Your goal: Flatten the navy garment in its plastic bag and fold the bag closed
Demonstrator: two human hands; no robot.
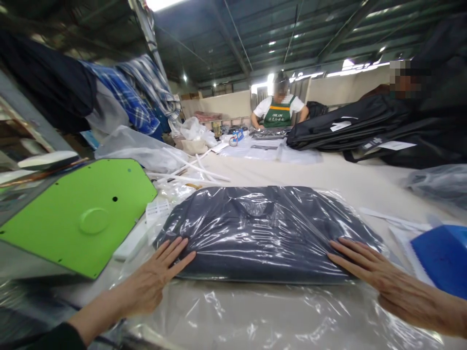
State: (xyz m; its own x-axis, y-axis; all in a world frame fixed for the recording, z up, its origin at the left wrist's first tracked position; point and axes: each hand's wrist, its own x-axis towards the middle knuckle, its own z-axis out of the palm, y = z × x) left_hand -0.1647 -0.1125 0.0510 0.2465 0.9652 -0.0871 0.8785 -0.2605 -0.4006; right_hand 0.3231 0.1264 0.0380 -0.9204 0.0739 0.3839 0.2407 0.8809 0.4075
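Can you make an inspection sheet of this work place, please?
Surface: pale, flat tabletop, partly covered.
Job's things: dark folded fabric item inside a shiny clear plastic bag.
Clutter: thin white strips; bright green panel at left; blue object at right, partly cut off.
Hands: bare left hand and bare right hand, open, on the bag's opposite sides.
Cables: nothing seen for certain.
Surroundings: person in a green apron beyond; heaped black fabric items; hanging blue plaid cloth.
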